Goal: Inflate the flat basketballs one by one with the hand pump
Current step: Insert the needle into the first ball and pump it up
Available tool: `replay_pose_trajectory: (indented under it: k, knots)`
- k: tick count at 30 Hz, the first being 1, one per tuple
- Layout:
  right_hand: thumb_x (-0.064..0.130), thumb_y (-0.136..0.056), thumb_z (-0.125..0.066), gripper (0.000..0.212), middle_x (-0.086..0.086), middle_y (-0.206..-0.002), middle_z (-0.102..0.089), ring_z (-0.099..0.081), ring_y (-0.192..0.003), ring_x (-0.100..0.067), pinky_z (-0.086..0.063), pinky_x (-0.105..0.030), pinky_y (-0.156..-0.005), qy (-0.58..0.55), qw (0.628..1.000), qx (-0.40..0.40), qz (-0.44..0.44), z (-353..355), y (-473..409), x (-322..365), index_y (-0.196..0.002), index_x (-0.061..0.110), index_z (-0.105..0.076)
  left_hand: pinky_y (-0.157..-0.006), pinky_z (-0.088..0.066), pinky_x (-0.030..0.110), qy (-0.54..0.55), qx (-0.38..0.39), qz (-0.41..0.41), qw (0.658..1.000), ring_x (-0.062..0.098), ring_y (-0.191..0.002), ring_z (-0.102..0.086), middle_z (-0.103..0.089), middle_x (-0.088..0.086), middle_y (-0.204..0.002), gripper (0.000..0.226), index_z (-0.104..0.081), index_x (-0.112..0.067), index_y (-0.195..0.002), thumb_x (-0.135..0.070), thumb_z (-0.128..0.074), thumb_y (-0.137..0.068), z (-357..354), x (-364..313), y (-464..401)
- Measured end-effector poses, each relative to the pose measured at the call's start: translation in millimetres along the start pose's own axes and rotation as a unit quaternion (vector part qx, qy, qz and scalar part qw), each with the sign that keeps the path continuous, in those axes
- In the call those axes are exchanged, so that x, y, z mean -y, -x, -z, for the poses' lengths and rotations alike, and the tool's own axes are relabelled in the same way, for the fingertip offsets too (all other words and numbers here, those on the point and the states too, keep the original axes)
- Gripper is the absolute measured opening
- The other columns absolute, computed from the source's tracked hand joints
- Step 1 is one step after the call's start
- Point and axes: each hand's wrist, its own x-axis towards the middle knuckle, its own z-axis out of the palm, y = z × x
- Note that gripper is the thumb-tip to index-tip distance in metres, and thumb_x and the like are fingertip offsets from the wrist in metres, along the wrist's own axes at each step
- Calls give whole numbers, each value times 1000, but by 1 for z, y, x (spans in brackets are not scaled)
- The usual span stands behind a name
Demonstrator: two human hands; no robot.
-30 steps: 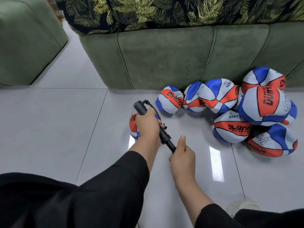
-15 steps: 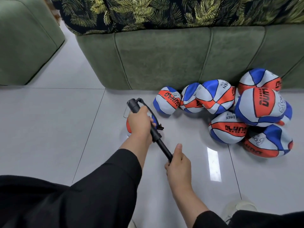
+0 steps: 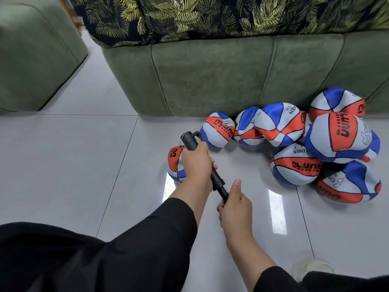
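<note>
left grip [image 3: 196,163]: we've got it wrapped tight round the black hand pump [image 3: 214,178] barrel
right grip [image 3: 235,204]: clamped on the pump's handle end, thumb sticking up
ball being pumped [image 3: 175,163]: on the floor [image 3: 73,165], tucked just behind our left grip
other basketballs [image 3: 294,142]: piled well right of both grips, against the green sofa [image 3: 210,74]

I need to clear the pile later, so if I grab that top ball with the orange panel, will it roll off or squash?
The top ball shows dents and creases, so it would probably give under the fingers. Its flattened sides suggest it would flop rather than roll far. It rests on other balls, so lifting it may shift them.
</note>
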Motion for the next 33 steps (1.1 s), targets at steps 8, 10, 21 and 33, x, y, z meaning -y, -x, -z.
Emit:
replay_pose_trajectory:
  k: [8,10,21,33]
  knots:
    - [61,-105,-27,59,-7,-59,-44,-37,-56,-22,-34,-36,-58,-27,999,1,-25,4,8,-18,-73,13,-41,-42,-44,23,-16,-15,-40,999,16,-42,-44,-49,6,-61,17,-58,-14,-110,-13,-53,-94,5,-9,-8]
    - [61,-105,-26,63,-6,-57,-47,-40,-53,-22,-37,-35,-57,-27,999,-6,-21,-1,6,-9,-70,11,-42,-45,-45,24,-27,-5,-39,999,14,-38,-44,-49,5,-58,22,-58,-11,-116,-14,-53,-94,1,-2,-5]
    - [60,-105,-25,65,-5,-57,-48,-40,-51,-21,-36,-35,-56,-5,1000,8,-6,-1,0,-3,-72,10,-49,-49,-46,26,-19,3,-21,1000,18,-38,-47,-51,7,-58,17,-58,-9,-108,-15,-53,-93,0,0,-1]
    - [57,-106,-26,68,-6,-54,-53,-47,-53,-24,-41,-36,-58,-16,1000,-11,-1,-2,-1,-3,-68,7,-51,-51,-46,26,-28,6,-27,999,15,-36,-47,-51,4,-54,21,-58,-10,-114,-18,-53,-95,-1,9,0]
